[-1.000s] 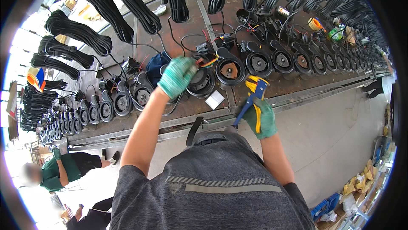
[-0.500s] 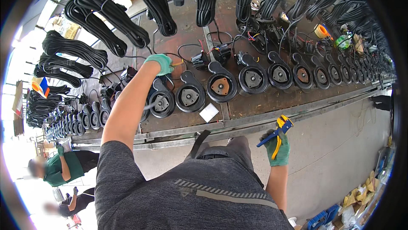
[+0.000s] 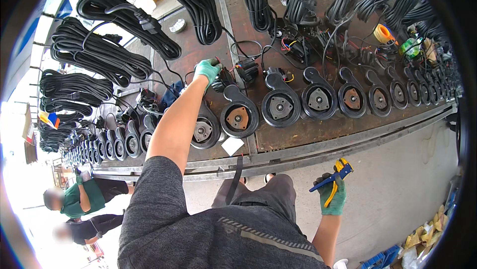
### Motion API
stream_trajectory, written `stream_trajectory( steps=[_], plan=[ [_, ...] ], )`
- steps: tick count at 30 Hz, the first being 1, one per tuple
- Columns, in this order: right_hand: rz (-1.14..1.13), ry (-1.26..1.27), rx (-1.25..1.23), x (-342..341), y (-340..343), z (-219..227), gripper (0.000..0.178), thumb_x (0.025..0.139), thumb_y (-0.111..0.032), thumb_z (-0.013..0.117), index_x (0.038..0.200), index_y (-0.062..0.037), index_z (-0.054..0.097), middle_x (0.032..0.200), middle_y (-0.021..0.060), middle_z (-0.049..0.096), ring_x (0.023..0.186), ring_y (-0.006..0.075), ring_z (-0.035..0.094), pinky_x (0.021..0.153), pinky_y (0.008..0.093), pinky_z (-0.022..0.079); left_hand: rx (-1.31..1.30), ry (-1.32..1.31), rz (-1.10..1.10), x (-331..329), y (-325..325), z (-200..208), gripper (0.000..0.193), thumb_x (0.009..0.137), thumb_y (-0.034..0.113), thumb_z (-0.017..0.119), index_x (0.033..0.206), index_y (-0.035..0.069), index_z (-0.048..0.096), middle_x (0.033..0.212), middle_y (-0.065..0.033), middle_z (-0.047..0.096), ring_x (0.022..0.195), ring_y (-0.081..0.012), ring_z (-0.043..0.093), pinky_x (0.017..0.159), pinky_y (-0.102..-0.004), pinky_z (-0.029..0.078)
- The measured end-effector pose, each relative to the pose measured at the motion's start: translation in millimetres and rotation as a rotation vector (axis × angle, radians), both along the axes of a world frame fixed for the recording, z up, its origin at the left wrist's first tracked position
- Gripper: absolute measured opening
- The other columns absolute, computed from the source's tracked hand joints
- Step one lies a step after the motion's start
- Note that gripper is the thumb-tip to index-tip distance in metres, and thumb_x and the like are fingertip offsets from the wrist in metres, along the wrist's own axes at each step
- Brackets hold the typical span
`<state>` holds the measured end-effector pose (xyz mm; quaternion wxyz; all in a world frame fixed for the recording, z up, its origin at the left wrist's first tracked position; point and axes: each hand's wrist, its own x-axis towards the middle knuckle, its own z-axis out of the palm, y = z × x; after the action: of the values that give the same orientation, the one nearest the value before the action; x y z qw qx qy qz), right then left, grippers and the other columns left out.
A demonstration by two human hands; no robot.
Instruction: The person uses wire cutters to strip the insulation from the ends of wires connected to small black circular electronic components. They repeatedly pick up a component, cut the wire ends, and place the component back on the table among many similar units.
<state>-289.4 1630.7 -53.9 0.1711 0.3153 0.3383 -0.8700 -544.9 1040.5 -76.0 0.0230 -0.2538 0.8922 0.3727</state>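
My left hand point(image 3: 207, 71), in a green glove with dark fingertips, reaches over the bench. Its fingers are closed at a black motor housing point(image 3: 224, 79), where a bit of red wire point(image 3: 217, 60) shows; the rest of the grip is hidden. My right hand point(image 3: 334, 197), gloved alike, is off the bench's front edge. It is wrapped round a blue and yellow wire stripper point(image 3: 339, 175). Below my left hand, a round black housing with a brown plate point(image 3: 237, 119) stands in a row with a grey-plated one point(image 3: 202, 131), partly behind my left forearm.
Coiled black cables point(image 3: 196, 10) hang along the far side of the bench point(image 3: 268, 142). More round housings point(image 3: 319, 100) line its front to both sides. A white paper point(image 3: 232, 146) lies near the metal edge. Two people point(image 3: 89, 197) stand at the lower left.
My left hand has moved right, away from a yellow wire, to the neighbouring black motor housing. The right hand still grips the wire stripper. The whole view has shifted slightly.
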Motion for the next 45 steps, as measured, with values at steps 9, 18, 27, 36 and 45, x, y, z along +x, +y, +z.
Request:
stream_trajectory(
  steps=[9,18,27,36,45],
  plan=[
    [0.002,-0.028,0.047,-8.5,8.4,0.7,0.040,0.098,-0.031,0.067,0.130,-0.0112,0.055,0.102,0.0147,0.071,0.090,0.0351,0.071,0.084,0.0538,0.059,-0.329,0.066,-0.080,-2.2,12.2,-1.0,0.029,0.094,0.027,0.071,0.114,0.006,0.077,0.108,-0.0200,0.076,0.102,-0.0360,0.072,0.091,-0.0398,0.054],
    [0.062,0.064,0.043,-3.9,-26.2,29.8,0.042,0.098,-0.034,0.067,0.130,-0.0082,0.057,0.104,0.0159,0.070,0.091,0.0358,0.071,0.084,0.0541,0.060,0.209,0.607,0.186,82.3,-18.5,75.0,0.025,0.098,0.014,0.074,0.116,-0.002,0.073,0.103,-0.0064,0.077,0.089,-0.0108,0.065,0.084,-0.0273,0.051],
    [0.186,0.127,0.038,5.8,-91.5,68.2,0.036,0.098,-0.029,0.065,0.123,-0.0023,0.061,0.104,0.0185,0.070,0.091,0.0380,0.071,0.086,0.0572,0.058,-0.161,0.906,-0.112,151.4,31.2,158.9,0.019,0.089,0.005,0.075,0.107,0.000,0.075,0.101,-0.0156,0.073,0.087,-0.0270,0.072,0.081,-0.0343,0.056],
    [0.285,0.269,0.103,28.7,-152.6,113.1,0.043,0.094,-0.017,0.066,0.133,-0.0035,0.055,0.114,0.0196,0.069,0.100,0.0394,0.071,0.091,0.0565,0.058,0.119,0.674,-0.664,191.7,100.6,156.4,0.017,0.095,0.011,0.071,0.107,0.000,0.073,0.098,-0.0130,0.071,0.087,-0.0321,0.070,0.079,-0.0368,0.055],
    [0.504,0.292,0.149,-3.7,-200.8,156.7,0.052,0.100,-0.018,0.067,0.147,-0.0098,0.049,0.124,0.0041,0.062,0.105,0.0178,0.065,0.087,0.0406,0.061,0.133,0.647,-0.792,191.2,134.0,136.6,0.020,0.094,0.013,0.070,0.110,0.003,0.074,0.095,-0.0164,0.068,0.088,-0.0383,0.066,0.077,-0.0445,0.053]
  ],
)
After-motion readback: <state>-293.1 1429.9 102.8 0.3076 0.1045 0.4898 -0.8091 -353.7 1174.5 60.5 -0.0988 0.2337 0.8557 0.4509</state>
